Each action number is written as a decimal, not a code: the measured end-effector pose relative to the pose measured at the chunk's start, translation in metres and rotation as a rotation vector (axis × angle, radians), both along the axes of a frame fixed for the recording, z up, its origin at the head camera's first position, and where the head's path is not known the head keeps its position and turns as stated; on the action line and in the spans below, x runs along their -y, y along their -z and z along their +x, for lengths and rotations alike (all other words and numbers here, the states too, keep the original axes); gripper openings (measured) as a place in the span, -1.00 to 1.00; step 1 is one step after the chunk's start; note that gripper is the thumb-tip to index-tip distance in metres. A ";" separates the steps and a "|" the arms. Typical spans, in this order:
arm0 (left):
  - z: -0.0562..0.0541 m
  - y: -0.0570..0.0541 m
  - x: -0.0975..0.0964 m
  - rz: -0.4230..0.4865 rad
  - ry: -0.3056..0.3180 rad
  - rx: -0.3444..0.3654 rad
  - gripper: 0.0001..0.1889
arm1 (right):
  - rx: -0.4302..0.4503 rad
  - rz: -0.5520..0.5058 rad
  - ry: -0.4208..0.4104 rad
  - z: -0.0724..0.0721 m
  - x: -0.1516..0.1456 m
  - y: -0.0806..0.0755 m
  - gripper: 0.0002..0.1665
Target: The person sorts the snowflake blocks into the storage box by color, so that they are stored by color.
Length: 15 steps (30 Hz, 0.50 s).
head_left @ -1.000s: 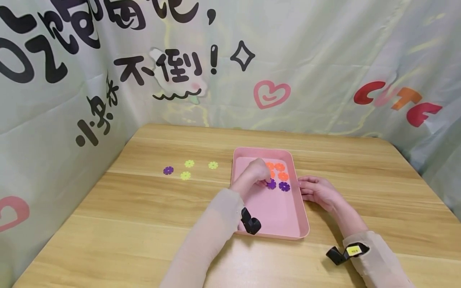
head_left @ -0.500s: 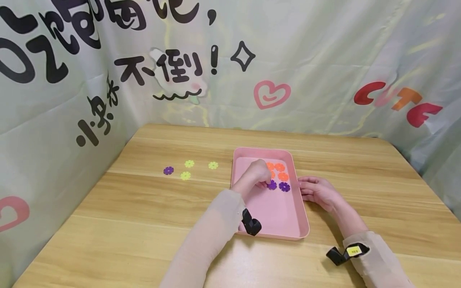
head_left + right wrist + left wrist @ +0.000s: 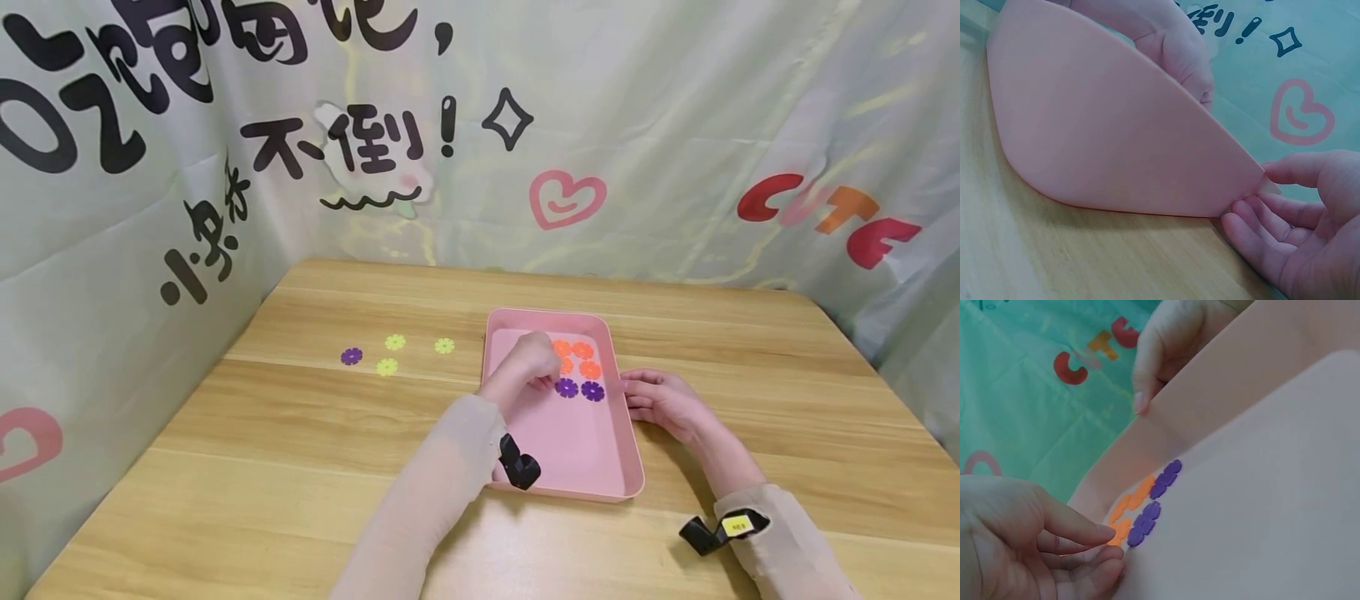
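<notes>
My left hand [image 3: 527,364] reaches into the pink tray [image 3: 566,450], its fingertips beside a purple flower-shaped disc [image 3: 567,388]. In the left wrist view nothing shows between the thumb and fingers [image 3: 1094,575]; the purple disc [image 3: 1144,524] lies flat just past them. A second purple disc [image 3: 592,391] sits to its right. Above these lie several orange discs [image 3: 590,369], partly covered by my left hand in the head view. Outside the tray, my right hand [image 3: 667,402] touches the right wall with extended fingers; in the right wrist view the thumb [image 3: 1297,169] is at the rim.
Left of the tray on the wooden table [image 3: 285,467] lie one purple disc [image 3: 351,357] and three yellow-green discs, one of them [image 3: 444,346] nearest the tray. A printed curtain [image 3: 660,125] hangs behind and along the left side.
My left fingertips have drawn slightly left off the purple disc, which now shows whole beside them. The right hand stays at the tray wall.
</notes>
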<state>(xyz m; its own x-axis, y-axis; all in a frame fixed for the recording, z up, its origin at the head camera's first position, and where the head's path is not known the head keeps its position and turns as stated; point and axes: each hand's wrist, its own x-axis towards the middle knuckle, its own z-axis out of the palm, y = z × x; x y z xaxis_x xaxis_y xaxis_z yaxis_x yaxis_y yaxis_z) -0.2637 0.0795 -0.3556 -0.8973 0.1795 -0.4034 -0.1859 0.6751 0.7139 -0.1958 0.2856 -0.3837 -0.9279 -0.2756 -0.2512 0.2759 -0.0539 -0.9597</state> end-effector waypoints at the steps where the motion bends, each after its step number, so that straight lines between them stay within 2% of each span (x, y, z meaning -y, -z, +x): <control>1: 0.000 -0.001 0.001 0.015 -0.002 0.001 -0.90 | 0.001 -0.004 0.002 0.000 0.000 0.000 -0.80; 7: 0.003 -0.011 0.011 0.130 0.000 -0.014 -0.92 | 0.000 -0.013 0.003 0.000 0.000 0.000 -0.82; 9: 0.004 -0.014 0.016 0.171 0.023 -0.031 -0.94 | 0.000 -0.011 0.005 0.000 0.000 -0.001 -0.83; 15: 0.004 -0.022 0.040 0.312 0.082 -0.048 -0.77 | -0.005 -0.005 -0.004 0.000 0.000 -0.001 -0.81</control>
